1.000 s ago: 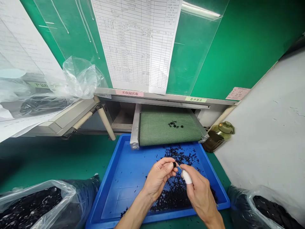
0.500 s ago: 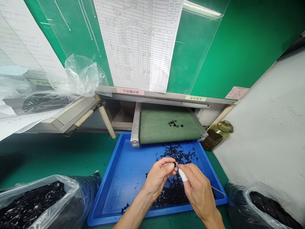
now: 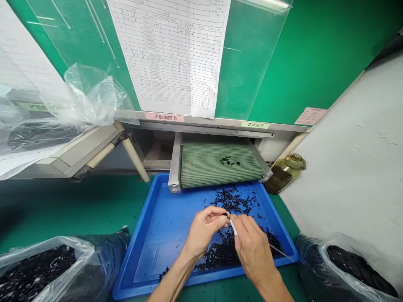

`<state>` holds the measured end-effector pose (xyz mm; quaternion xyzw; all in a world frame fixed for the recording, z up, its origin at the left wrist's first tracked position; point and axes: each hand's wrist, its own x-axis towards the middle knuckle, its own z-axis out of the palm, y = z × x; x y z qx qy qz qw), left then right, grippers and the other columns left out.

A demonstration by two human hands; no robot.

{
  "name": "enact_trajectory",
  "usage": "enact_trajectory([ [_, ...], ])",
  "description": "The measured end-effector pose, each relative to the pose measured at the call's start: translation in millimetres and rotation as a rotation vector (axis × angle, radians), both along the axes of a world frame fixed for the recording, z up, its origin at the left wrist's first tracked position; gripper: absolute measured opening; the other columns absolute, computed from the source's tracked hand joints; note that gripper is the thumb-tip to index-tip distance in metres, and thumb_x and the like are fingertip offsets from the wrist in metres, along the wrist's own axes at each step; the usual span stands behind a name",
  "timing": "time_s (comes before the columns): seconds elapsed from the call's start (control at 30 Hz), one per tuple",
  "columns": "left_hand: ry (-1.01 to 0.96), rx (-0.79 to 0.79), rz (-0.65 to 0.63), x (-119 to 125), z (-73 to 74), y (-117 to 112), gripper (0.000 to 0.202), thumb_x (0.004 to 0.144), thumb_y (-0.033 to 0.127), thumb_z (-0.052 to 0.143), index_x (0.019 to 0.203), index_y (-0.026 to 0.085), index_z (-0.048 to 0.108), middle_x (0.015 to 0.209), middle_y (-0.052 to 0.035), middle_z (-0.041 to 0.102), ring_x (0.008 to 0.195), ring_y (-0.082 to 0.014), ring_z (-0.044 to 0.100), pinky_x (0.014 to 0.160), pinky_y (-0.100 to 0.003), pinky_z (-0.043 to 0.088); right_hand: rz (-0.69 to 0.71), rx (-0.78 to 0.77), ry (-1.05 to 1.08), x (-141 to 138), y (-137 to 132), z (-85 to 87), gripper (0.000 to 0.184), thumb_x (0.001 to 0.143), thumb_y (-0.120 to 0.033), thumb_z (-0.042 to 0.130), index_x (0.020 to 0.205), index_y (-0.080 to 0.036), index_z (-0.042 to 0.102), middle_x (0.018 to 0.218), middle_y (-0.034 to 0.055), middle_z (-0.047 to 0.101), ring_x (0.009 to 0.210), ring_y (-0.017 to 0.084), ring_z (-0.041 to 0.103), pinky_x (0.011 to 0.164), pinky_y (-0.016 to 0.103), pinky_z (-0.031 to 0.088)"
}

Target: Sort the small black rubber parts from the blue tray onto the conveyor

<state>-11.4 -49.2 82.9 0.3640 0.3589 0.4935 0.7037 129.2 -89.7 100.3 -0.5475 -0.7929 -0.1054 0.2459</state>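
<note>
Over the blue tray, my left hand pinches a small round black part between thumb and fingertips. Close against it, my right hand is closed around a thin rod-like tool, whose far end sticks out beyond the palm. A white wrap covers one digit of the right hand. The tool's tip meets the black part, though fingers partly hide the contact. Many tiny black scraps lie in the tray beneath both hands.
A green conveyor belt carrying several black parts ends over the tray. Plastic bags of black parts stand at left and right. A greenish jug is by the wall. A metal ledge crosses behind.
The view has shifted slightly, so the surroundings sit a little further left. Both hands still hold the black part and the tool; the right hand's angle has turned a little.
</note>
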Motion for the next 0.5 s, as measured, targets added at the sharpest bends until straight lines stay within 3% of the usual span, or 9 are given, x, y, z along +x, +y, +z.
enact_trajectory([
  [0.27, -0.061, -0.095, 0.152, 15, -30.5, 13, 0.029, 0.060, 0.026, 0.081, 0.082, 0.012, 0.069, 0.072, -0.0034, 0.069, 0.062, -0.0110, 0.060, 0.068, -0.025, 0.049, -0.179, -0.128, 0.353, -20, 11, -32.0, 0.032, 0.089, -0.013, 0.031, 0.101, -0.016, 0.061, 0.079, 0.0052, 0.060, 0.063, 0.015, 0.058, 0.058, 0.026, 0.045],
  [0.4, -0.049, -0.105, 0.225, 20, -46.4, 16, 0.029, 0.059, 0.026, 0.082, 0.082, 0.013, 0.069, 0.074, -0.0030, 0.070, 0.062, -0.0111, 0.060, 0.068, -0.025, 0.049, -0.214, -0.230, 0.523, -18, 24, -42.9, 0.038, 0.078, -0.005, 0.035, 0.096, -0.018, 0.066, 0.083, 0.0065, 0.067, 0.068, 0.016, 0.062, 0.062, 0.025, 0.046],
  [0.5, -0.014, -0.071, 0.218, 21, -52.8, 15, 0.027, 0.060, 0.026, 0.081, 0.081, 0.014, 0.069, 0.077, -0.0047, 0.071, 0.066, -0.0134, 0.063, 0.070, -0.026, 0.050, -0.217, -0.393, 0.653, -12, 32, -50.0, 0.043, 0.073, -0.004, 0.035, 0.096, -0.018, 0.068, 0.081, 0.0055, 0.070, 0.069, 0.016, 0.063, 0.063, 0.025, 0.047],
])
